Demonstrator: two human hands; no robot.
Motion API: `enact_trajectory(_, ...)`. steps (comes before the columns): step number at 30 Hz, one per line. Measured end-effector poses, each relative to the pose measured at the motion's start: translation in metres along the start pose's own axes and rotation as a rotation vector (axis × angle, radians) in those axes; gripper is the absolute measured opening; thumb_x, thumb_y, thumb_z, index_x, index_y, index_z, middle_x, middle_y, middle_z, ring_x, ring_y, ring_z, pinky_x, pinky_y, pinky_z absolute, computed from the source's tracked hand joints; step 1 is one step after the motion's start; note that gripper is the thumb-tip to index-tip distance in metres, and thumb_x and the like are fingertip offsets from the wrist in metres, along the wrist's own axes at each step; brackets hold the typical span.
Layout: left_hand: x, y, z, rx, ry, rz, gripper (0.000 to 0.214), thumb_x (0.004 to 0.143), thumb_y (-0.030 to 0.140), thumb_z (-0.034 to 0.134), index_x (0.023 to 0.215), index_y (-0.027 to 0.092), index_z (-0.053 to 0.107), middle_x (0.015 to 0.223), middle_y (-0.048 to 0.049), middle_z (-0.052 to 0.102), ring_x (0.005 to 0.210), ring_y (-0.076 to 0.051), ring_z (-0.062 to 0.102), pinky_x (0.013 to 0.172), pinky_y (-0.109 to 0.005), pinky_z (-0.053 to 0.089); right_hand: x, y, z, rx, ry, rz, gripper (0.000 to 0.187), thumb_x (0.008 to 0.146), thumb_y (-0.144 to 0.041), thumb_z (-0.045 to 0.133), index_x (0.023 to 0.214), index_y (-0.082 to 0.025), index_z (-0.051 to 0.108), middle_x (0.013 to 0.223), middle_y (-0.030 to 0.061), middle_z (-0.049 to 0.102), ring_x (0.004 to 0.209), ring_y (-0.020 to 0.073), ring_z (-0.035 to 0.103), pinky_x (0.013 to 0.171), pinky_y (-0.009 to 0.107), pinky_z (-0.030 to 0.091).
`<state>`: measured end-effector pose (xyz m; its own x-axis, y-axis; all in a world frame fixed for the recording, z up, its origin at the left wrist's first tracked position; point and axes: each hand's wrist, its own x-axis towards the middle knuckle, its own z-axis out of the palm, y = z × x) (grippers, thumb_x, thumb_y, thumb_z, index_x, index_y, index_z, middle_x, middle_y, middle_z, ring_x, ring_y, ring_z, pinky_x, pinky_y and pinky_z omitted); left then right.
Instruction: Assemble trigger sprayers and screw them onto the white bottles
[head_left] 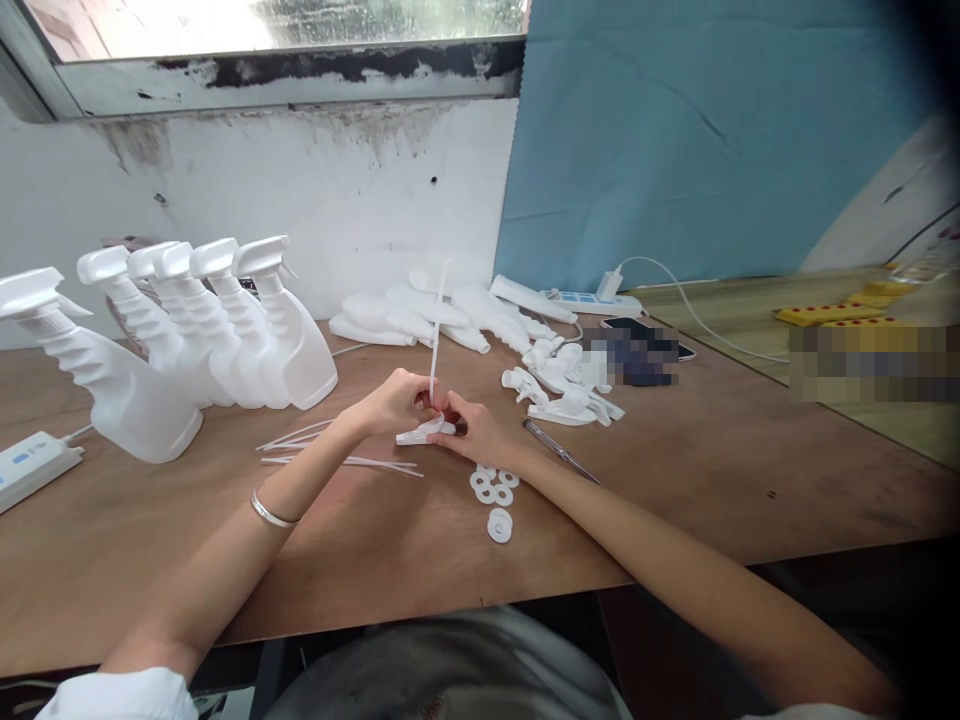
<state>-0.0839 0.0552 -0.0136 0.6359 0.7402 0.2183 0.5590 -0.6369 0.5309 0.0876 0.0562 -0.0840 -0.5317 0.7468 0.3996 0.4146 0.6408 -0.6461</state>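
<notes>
Near the middle of the brown table, my left hand (401,402) pinches the lower end of a thin white dip tube (437,330) that stands almost upright. My right hand (476,432) is closed on a white spray trigger head (416,436), which lies low on its side with the tube's end at it. Fingers cover the joint, so how far the tube sits in cannot be seen. Under my left forearm lie several loose dip tubes (375,463). Several white ring gaskets (493,490) lie just below my right wrist.
Assembled white spray bottles (277,340) stand at left, beside a power strip (34,468). Empty bottles (420,310) lie along the wall. Loose trigger heads (562,395), a metal tool (559,450) and a phone (686,350) are to the right. Another power strip (574,298) sits behind.
</notes>
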Motion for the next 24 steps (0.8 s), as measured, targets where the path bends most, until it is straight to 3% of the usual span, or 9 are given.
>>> enact_trajectory(12,-0.001,-0.012,0.005,-0.016,0.015,0.021,0.008,0.07,0.021,0.052,0.065,0.015,0.049,0.053,0.0068,0.042,0.049,-0.006,0.034,0.048,-0.017,0.028,0.0,0.001,0.001,0.008,0.003,0.002,0.028,0.073,-0.041,0.058,0.085,-0.021,0.044,0.068,-0.0036,0.05,0.059,0.0108,0.044,0.056,0.023,0.035)
enact_trajectory(17,-0.004,-0.008,0.003,-0.058,-0.022,0.009,0.011,0.077,0.026,0.046,0.072,0.016,0.048,0.065,0.003,0.048,0.056,-0.009,0.041,0.053,-0.019,0.033,0.002,0.002,0.001,0.038,0.013,0.035,0.029,0.072,-0.043,0.058,0.083,-0.02,0.046,0.066,-0.0037,0.05,0.058,0.0106,0.044,0.055,0.023,0.034)
enact_trajectory(24,-0.01,-0.018,0.017,-0.002,0.145,-0.097,0.041,0.067,0.048,0.06,0.092,0.018,0.049,0.09,-0.0035,0.053,0.067,-0.013,0.049,0.062,-0.025,0.039,0.003,0.005,0.002,0.157,0.069,0.049,0.028,0.073,-0.038,0.057,0.092,-0.019,0.049,0.074,-0.0015,0.058,0.062,0.011,0.048,0.058,0.024,0.039)
